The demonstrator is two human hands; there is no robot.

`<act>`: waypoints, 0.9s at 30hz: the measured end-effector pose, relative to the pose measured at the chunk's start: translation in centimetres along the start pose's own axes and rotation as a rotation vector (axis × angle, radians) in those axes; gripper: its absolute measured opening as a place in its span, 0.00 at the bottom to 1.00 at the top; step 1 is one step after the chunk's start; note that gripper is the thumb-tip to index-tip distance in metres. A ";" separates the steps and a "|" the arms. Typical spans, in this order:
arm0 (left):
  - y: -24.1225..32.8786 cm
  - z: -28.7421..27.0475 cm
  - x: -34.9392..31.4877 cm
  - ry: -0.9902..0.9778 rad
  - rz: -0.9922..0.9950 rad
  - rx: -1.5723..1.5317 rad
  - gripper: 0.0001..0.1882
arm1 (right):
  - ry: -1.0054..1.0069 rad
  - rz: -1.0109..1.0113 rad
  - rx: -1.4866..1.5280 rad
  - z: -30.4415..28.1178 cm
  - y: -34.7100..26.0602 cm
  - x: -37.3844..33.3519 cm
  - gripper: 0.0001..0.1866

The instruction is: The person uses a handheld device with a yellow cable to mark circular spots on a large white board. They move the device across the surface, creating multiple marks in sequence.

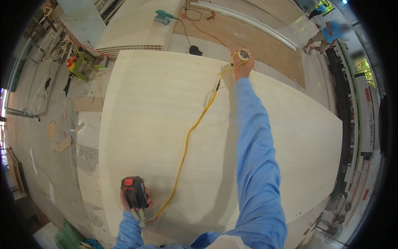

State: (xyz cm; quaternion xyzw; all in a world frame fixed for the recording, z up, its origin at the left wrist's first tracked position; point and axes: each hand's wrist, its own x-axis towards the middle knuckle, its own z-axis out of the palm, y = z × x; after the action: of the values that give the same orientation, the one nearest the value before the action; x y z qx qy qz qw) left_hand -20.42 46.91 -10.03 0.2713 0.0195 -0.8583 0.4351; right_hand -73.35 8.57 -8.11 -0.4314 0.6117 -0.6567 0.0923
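The left hand (124,202) grips a black-and-red battery pack (134,193) above the near left of a pale surface (290,124). A yellow cable (186,145) runs from beside it across the surface to the right hand (243,69), which clasps a round, white-rimmed piece (243,55) at the far edge. Farther off, a green stool (86,69) bears what looks like a red-and-yellow container (72,62), its contents indiscernible; a teal sander (163,15) rests on stacked panels (132,31).

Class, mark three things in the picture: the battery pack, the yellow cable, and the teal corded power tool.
Battery pack (139,191): head view, on its black casing.
Yellow cable (187,142): head view, about midway along it.
Teal corded power tool (165,15): head view, on its teal body.
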 end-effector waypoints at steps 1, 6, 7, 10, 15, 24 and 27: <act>0.0 0.0 0.1 -0.036 0.001 -0.004 0.51 | 0.010 -0.067 0.051 -0.1 -0.5 0.1 0.14; 0.1 -0.2 0.0 -0.095 0.022 0.069 0.50 | 0.004 -0.042 0.250 -0.7 -2.8 0.1 0.14; 0.1 -0.2 0.0 -0.079 0.018 0.056 0.50 | 0.001 -0.039 0.198 -0.8 -2.9 0.1 0.14; 0.0 0.1 -0.1 -0.028 0.007 0.034 0.51 | -0.006 -0.091 0.113 -0.8 -2.4 -0.4 0.14; 0.2 0.7 -0.1 -0.029 -0.026 0.005 0.52 | 0.035 -0.011 0.010 -0.4 -1.6 -2.1 0.13; 0.0 0.7 0.1 -0.010 -0.008 0.064 0.52 | 0.038 -0.032 0.114 -2.3 -3.6 -2.2 0.10; 0.1 1.0 0.2 -0.024 -0.013 0.071 0.52 | 0.053 -0.009 0.227 -1.9 -2.8 -3.4 0.12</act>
State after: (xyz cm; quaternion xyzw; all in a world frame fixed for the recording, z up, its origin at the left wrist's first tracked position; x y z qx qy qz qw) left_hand -20.83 46.43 -9.25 0.2760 -0.0146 -0.8646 0.4196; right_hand -71.42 12.85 -6.98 -0.4033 0.5338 -0.7332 0.1213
